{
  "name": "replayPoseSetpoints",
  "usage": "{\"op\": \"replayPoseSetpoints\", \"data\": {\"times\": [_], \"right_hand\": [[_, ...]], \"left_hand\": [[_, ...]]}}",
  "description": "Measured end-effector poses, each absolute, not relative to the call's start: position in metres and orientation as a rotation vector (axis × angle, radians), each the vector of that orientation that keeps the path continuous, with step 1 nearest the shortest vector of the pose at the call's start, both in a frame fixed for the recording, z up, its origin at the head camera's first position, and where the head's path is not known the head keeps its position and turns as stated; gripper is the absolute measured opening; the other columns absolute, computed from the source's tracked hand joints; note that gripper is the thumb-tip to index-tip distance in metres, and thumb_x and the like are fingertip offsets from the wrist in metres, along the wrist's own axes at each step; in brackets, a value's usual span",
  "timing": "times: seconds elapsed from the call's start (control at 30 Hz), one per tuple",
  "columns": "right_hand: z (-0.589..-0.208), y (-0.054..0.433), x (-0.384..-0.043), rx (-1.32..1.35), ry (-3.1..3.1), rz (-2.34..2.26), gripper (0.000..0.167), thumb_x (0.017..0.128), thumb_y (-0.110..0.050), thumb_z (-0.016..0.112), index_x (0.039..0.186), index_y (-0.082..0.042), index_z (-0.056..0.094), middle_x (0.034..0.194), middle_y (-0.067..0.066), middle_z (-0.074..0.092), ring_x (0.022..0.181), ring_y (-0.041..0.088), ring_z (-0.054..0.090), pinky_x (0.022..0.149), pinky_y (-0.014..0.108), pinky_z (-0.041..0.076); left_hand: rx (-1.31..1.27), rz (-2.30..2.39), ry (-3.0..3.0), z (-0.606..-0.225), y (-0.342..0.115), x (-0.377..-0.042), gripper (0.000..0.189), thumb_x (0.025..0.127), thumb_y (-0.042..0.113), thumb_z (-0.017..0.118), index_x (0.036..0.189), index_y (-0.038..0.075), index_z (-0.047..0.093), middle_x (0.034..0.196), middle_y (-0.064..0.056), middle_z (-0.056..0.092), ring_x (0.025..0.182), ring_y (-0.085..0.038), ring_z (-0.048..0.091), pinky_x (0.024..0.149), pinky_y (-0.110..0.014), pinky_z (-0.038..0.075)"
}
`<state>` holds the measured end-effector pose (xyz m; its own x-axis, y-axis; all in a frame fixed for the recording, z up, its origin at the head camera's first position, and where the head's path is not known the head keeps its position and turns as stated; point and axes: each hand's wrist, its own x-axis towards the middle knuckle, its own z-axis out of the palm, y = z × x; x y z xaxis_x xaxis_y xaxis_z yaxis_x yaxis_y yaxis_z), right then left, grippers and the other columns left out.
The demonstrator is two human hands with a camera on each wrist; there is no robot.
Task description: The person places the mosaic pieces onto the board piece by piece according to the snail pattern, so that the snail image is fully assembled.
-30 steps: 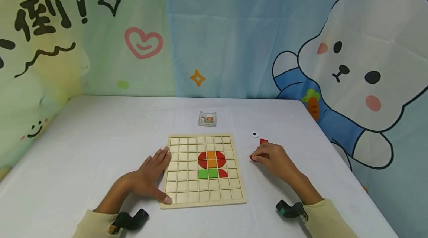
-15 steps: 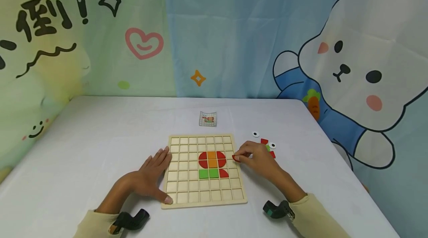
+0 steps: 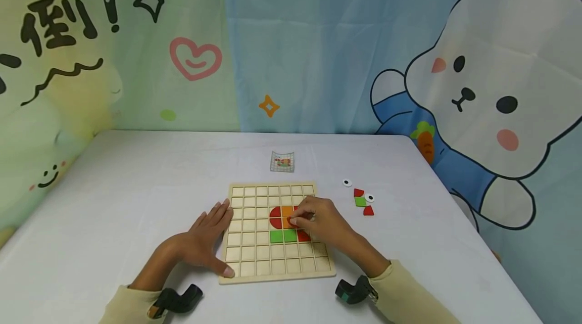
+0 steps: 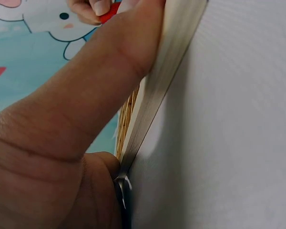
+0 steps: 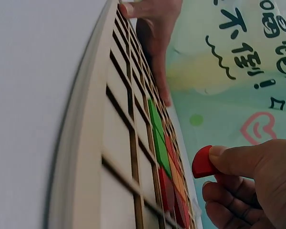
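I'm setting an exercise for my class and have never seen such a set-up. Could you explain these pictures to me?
There is no machine: just a person's left hand and right hand, both bare. The widest picture comes from a camera worn on the head, looking down. The other two come from a camera on each wrist, so things look steeply slanted there.

On the white table lies a wooden grid board with red pieces, orange pieces and green pieces set in it. Beyond it is a small printed card; to the right lie two loose red pieces, a green piece and two white discs with black dots.

The left hand rests against the board's left edge. The right hand pinches a curved red piece above the board.
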<state>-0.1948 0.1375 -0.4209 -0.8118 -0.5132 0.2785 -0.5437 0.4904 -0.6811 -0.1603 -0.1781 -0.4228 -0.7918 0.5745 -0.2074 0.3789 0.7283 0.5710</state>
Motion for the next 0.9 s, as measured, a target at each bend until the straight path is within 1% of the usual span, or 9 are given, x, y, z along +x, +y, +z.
{"op": "replayPoseSetpoints", "data": {"times": [0.13, 0.37, 0.5, 0.57, 0.63, 0.77, 0.9], "right_hand": [[-0.422, 0.123, -0.192, 1.021, -2.673, 1.236, 0.004, 0.086, -0.008, 0.075, 0.09, -0.008, 0.078, 0.082, -0.008, 0.064, 0.072, 0.007, 0.054, 0.061, 0.024, 0.047], [-0.42, 0.097, -0.187, 1.099, -2.677, 1.262, 0.005, 0.086, -0.009, 0.075, 0.087, -0.012, 0.078, 0.082, -0.01, 0.065, 0.074, 0.005, 0.055, 0.065, 0.024, 0.047], [-0.419, 0.085, -0.184, 1.082, -2.765, 1.222, 0.007, 0.087, -0.01, 0.074, 0.083, -0.014, 0.078, 0.078, -0.014, 0.063, 0.072, 0.002, 0.055, 0.064, 0.022, 0.047], [-0.421, 0.081, -0.184, 1.06, -2.819, 1.161, 0.008, 0.087, -0.011, 0.074, 0.082, -0.015, 0.078, 0.077, -0.015, 0.062, 0.073, 0.001, 0.056, 0.066, 0.022, 0.047], [-0.423, 0.078, -0.184, 1.037, -2.859, 1.086, 0.01, 0.087, -0.011, 0.073, 0.08, -0.016, 0.078, 0.077, -0.016, 0.063, 0.077, 0.001, 0.056, 0.07, 0.021, 0.046], [-0.425, 0.075, -0.184, 1.034, -2.873, 0.986, 0.01, 0.088, -0.013, 0.073, 0.079, -0.015, 0.078, 0.078, -0.014, 0.061, 0.079, 0.003, 0.056, 0.071, 0.021, 0.045], [-0.425, 0.075, -0.184, 1.056, -2.857, 0.94, 0.01, 0.088, -0.015, 0.073, 0.079, -0.014, 0.078, 0.078, -0.013, 0.061, 0.077, 0.004, 0.054, 0.07, 0.021, 0.045]], "left_hand": [[0.731, 0.733, 2.556, -0.422, -0.178, -0.16, 0.133, 0.066, 0.059, 0.082, 0.152, -0.009, 0.007, 0.159, -0.025, -0.005, 0.145, -0.042, -0.007, 0.111, -0.061, 0.002], [0.733, 0.743, 2.552, -0.421, -0.178, -0.16, 0.132, 0.066, 0.058, 0.082, 0.152, -0.009, 0.007, 0.158, -0.026, -0.005, 0.144, -0.042, -0.007, 0.111, -0.062, 0.001], [0.73, 0.746, 2.554, -0.422, -0.179, -0.16, 0.133, 0.066, 0.059, 0.082, 0.152, -0.009, 0.007, 0.158, -0.026, -0.005, 0.144, -0.042, -0.007, 0.111, -0.061, 0.001], [0.726, 0.744, 2.554, -0.423, -0.178, -0.16, 0.133, 0.066, 0.06, 0.082, 0.152, -0.008, 0.007, 0.159, -0.025, -0.005, 0.145, -0.042, -0.008, 0.111, -0.061, 0.001], [0.724, 0.745, 2.551, -0.423, -0.178, -0.16, 0.133, 0.066, 0.06, 0.082, 0.152, -0.008, 0.007, 0.159, -0.025, -0.005, 0.145, -0.042, -0.008, 0.111, -0.061, 0.001], [0.727, 0.742, 2.552, -0.422, -0.178, -0.16, 0.132, 0.066, 0.06, 0.082, 0.152, -0.008, 0.007, 0.159, -0.025, -0.005, 0.145, -0.042, -0.007, 0.111, -0.061, 0.002], [0.726, 0.738, 2.557, -0.422, -0.178, -0.16, 0.132, 0.066, 0.06, 0.082, 0.152, -0.008, 0.008, 0.159, -0.025, -0.005, 0.145, -0.042, -0.007, 0.111, -0.061, 0.002]]}}
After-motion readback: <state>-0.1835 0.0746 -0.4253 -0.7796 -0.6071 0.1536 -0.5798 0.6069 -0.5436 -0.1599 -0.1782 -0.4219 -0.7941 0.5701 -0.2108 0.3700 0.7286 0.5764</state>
